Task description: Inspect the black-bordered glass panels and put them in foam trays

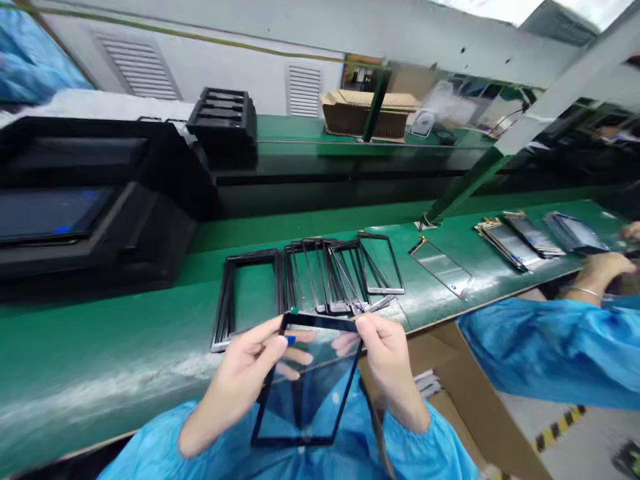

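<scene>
Single view, worn on the head. Lens above the near side of the counter, looking forward and down over it. Counter's near edge climbs rightward across frame. Closest to lens, at that edge: left hand, right hand, panel. Wall beyond counter, farther off, top of frame. Floor below counter, lower right.

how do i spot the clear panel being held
Find the long green worktop, then the left hand and right hand at bottom centre, by its near edge. Between them is the clear panel, rectangular with a black border. Unlike the black frames lying on the worktop, it is held up by both hands, with a small blue tab near its upper left corner.
</scene>
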Action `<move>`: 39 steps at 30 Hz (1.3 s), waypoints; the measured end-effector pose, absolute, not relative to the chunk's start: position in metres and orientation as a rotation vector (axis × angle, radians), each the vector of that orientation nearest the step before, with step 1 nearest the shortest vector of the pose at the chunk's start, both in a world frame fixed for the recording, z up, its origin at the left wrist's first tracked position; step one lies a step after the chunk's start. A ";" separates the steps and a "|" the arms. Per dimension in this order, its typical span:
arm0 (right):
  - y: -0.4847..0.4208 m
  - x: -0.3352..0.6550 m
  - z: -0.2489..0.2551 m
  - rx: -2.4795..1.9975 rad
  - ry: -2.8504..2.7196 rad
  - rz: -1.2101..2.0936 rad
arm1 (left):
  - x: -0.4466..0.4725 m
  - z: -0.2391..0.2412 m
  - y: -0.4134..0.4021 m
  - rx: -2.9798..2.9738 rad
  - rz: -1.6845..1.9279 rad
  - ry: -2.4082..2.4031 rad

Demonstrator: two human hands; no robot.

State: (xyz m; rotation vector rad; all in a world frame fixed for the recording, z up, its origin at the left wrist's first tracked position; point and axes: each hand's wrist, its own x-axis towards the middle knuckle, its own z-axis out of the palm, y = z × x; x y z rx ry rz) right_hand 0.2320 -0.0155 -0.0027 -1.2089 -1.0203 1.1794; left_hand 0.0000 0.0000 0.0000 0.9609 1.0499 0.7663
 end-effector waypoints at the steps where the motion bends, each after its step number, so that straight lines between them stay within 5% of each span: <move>1: -0.015 0.231 -0.001 -1.239 -1.091 1.178 | -0.003 0.002 0.002 1.085 0.772 1.082; 7: -0.008 0.215 0.008 -1.250 -1.383 1.195 | -0.008 0.015 0.013 1.680 0.522 1.065; 13: -0.016 0.264 -0.008 -1.385 -0.999 0.722 | -0.011 0.016 0.012 1.190 0.750 1.107; 21: -0.034 0.264 -0.019 -1.301 -0.826 1.139 | -0.018 0.001 0.013 1.112 0.960 1.215; 29: -0.043 0.243 -0.011 -1.406 -0.907 1.141 | -0.006 0.016 0.026 2.422 0.785 1.032; 39: -0.001 0.216 0.001 -1.300 -1.103 1.324 | -0.033 0.051 0.035 2.252 0.630 1.180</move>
